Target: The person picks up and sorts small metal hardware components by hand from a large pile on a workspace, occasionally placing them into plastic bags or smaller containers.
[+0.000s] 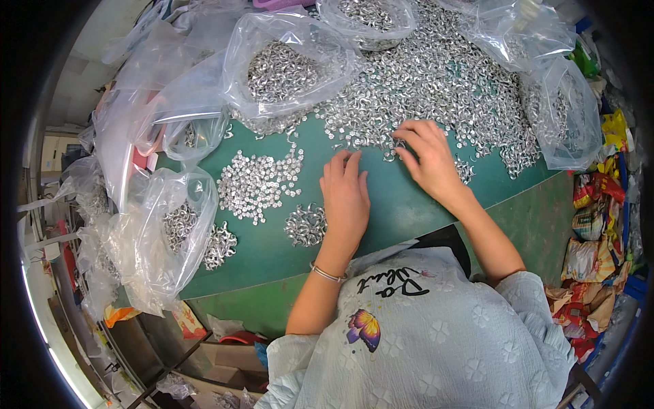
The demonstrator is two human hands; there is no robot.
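Observation:
Small shiny silver metal pieces, many of them hook-shaped, lie in a wide heap on the green tabletop. At the heap's near edge my right hand has its thumb and fingers closed around a few curved metal pieces. My left hand rests just left of it, fingers bent and drawn together over the table; whatever lies under the fingertips is hidden. Beside my left wrist is a small pile of curved pieces. Farther left lies a spread of small chunky silver pieces.
Clear plastic bags of metal pieces stand at the back, one behind the chunky pieces. Another bag slumps at the left, near a small pile. One more bag sits at the right edge. Colourful packets line the right side.

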